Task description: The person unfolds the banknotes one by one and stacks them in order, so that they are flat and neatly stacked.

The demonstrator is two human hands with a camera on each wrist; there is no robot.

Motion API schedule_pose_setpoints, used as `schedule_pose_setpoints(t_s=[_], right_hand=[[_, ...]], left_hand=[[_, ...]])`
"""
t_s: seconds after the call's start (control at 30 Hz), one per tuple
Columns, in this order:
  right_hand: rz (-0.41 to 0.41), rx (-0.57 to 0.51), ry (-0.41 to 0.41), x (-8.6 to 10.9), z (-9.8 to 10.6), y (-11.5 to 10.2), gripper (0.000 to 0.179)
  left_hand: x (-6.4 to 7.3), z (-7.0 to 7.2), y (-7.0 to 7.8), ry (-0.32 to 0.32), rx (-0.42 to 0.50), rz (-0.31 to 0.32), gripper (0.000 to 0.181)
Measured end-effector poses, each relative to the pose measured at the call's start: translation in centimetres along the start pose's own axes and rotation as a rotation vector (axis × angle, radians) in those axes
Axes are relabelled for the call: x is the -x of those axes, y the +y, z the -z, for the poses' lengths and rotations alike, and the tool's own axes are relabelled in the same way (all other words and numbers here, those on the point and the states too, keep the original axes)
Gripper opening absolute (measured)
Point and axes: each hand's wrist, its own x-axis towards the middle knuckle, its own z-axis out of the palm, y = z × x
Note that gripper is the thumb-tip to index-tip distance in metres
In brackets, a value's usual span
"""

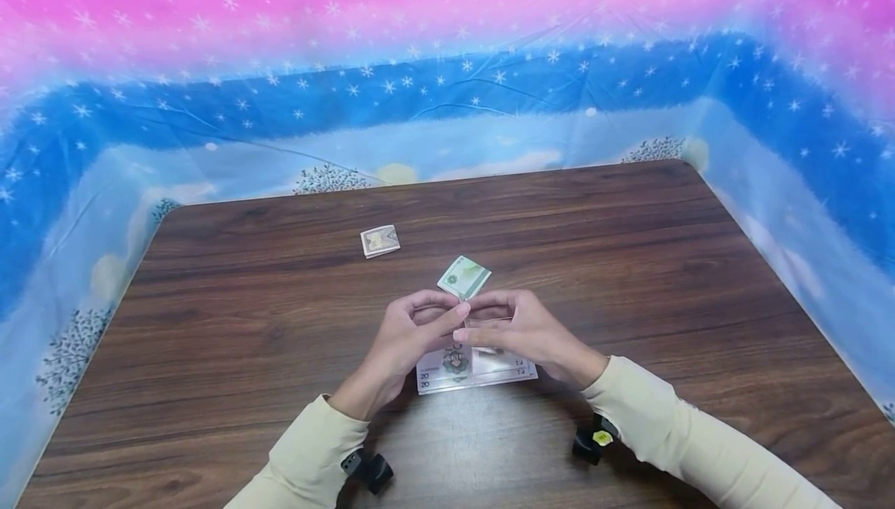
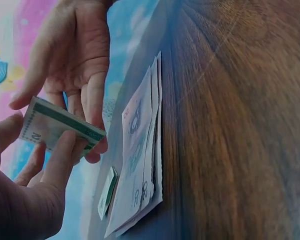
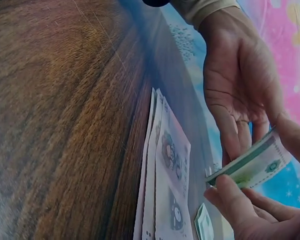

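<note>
Between both hands is a small folded green-and-white banknote [image 2: 52, 120], its dark green band showing in the wrist views. My left hand [image 1: 416, 330] pinches one end with thumb and fingers. The right hand [image 1: 527, 330] pinches the opposite end, its thumb close to the left one. From the head camera this note is mostly hidden by the fingers. Below the hands, several flat 20 banknotes [image 1: 447, 377] lie overlapped on the table. Just beyond the fingertips sits another folded green banknote [image 1: 464, 277], which the left wrist view shows beside the flat notes.
A folded brownish banknote [image 1: 381, 241] lies farther back, left of centre on the dark wooden table [image 1: 245, 322]. Snowflake-patterned pink and blue cloth [image 1: 447, 81] hangs around the table's back and sides.
</note>
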Motion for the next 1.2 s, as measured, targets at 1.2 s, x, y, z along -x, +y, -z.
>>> schedule_pose_setpoints(t_s=[1.2], right_hand=[[0.107,0.425,0.159,0.5,2.2,1.3,0.030]], left_hand=[[0.7,3.0,0.4,-0.071,-0.617,-0.048,0.026]])
